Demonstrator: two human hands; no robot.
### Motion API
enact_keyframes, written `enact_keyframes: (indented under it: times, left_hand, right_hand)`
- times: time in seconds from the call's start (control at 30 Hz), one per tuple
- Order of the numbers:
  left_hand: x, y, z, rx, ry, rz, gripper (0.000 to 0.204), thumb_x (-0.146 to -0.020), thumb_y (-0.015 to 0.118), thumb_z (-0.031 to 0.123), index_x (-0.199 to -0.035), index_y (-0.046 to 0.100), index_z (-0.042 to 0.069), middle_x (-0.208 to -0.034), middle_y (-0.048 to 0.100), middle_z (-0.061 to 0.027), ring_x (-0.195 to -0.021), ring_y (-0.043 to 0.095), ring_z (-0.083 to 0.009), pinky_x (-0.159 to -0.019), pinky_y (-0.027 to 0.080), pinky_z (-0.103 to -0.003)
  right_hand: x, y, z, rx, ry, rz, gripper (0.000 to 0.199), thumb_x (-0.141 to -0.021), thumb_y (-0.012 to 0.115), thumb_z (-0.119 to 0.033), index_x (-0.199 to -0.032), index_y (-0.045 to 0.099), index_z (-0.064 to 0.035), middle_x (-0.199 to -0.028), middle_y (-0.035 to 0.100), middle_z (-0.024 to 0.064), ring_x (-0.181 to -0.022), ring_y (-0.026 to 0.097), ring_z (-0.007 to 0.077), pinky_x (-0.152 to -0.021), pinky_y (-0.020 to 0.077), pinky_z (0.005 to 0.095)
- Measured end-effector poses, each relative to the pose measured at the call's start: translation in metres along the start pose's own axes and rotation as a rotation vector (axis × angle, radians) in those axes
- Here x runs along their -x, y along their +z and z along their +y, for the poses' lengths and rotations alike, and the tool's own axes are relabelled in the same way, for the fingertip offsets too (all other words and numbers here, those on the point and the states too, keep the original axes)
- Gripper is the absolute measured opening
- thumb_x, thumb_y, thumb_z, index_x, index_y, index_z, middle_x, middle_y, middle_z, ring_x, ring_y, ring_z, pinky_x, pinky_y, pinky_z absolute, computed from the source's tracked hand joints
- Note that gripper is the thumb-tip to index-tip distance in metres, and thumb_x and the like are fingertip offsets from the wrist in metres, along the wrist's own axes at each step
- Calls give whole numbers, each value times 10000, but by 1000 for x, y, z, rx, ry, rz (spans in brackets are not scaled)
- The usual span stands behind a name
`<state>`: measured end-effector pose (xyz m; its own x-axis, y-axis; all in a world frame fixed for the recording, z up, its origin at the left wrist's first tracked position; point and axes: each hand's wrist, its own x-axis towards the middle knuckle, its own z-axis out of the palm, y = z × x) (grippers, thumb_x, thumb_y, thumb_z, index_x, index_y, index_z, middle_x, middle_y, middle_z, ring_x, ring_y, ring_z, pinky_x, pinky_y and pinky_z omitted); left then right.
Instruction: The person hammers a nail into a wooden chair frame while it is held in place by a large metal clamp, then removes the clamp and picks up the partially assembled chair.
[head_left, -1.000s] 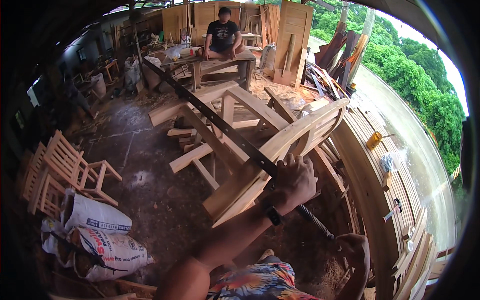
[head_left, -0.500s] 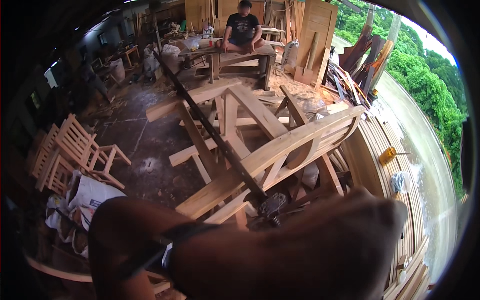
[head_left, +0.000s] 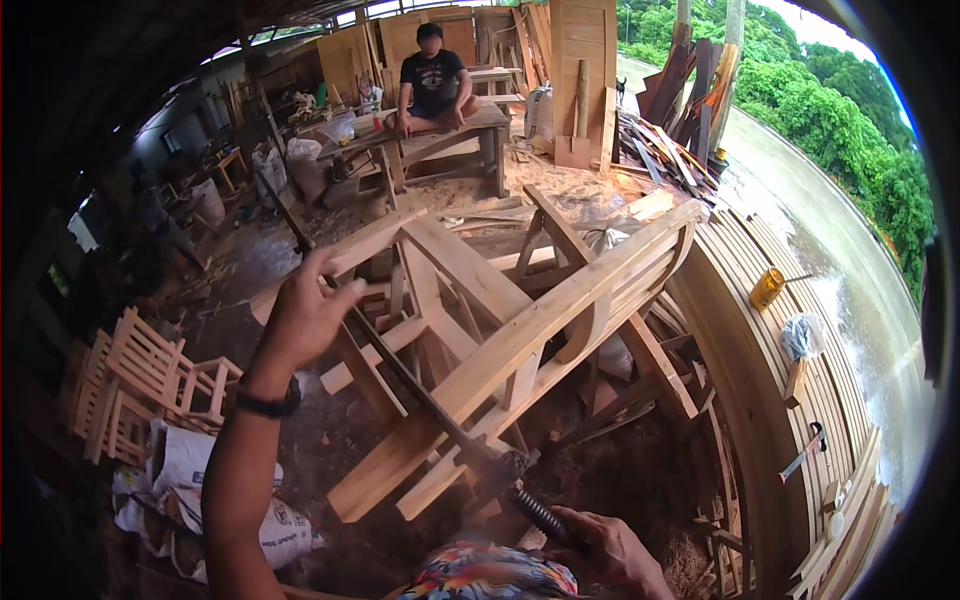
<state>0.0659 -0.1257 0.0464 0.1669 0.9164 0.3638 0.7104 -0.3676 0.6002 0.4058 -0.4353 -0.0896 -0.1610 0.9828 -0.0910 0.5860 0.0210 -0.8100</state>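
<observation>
A long, dark metal bar clamp (head_left: 400, 375) lies slantwise across a bare wooden furniture frame (head_left: 560, 312), which has slats and a curved rail. My left hand (head_left: 308, 312), with a black band on its wrist, is closed around the far part of the bar, beside the frame's left end. At the near end, my right hand (head_left: 612, 548) is closed at the end of the clamp's threaded screw (head_left: 540, 515); its fingertips are partly hidden. The clamp's screw head (head_left: 510, 466) sits close to the frame's near boards. Patterned cloth shows below, at the lower edge.
Slatted wooden chairs (head_left: 140, 375) and white sacks (head_left: 285, 530) stand at the left. On the right, stacked boards (head_left: 745, 300) carry a yellow container (head_left: 767, 289), a plastic bag (head_left: 801, 337) and a hammer (head_left: 803, 453). A person (head_left: 435, 85) sits on a far workbench (head_left: 440, 140).
An arm that crossed the near view has swung away; my left hand is now on the bar's far part. My right hand shows at the screw. The whole view has shifted slightly.
</observation>
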Motion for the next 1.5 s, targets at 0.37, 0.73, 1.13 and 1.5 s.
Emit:
enact_keyframes:
  times: [0.37,0.73,1.13,1.5]
  left_hand:
    - [-21,15,-123,1350,-587,-258,498,-1030,461,411,-1358,532,43,-1335,597,-209,-1243,581,-364,-1086,450,-522]
    - [-27,40,-119,1547,-787,-276,449,-974,611,333,-1236,496,-13,-1159,641,-234,-1098,646,-374,-1043,522,-512]
    - [-26,44,-91,1279,-359,-159,237,-1007,644,225,-1094,602,8,-995,700,-167,-946,705,-298,-915,573,-442]
    - [-8,44,64,1158,-185,-312,295,-1038,584,207,-1220,580,-25,-1083,704,-182,-1025,705,-300,-936,575,-421]
  right_hand:
    - [9,23,-16,-24,440,85,549,-823,817,-242,-1306,647,-46,-1042,698,279,-962,706,425,-816,564,435]
    - [22,35,7,314,226,209,423,-723,860,-369,-1058,766,-128,-755,727,127,-700,722,354,-648,588,452]
    - [19,59,33,225,194,350,350,-693,812,-242,-1028,775,-147,-756,709,137,-686,703,354,-636,557,456]
    - [91,30,76,49,311,434,275,-696,818,-200,-959,792,-123,-775,734,122,-729,729,332,-668,578,415]
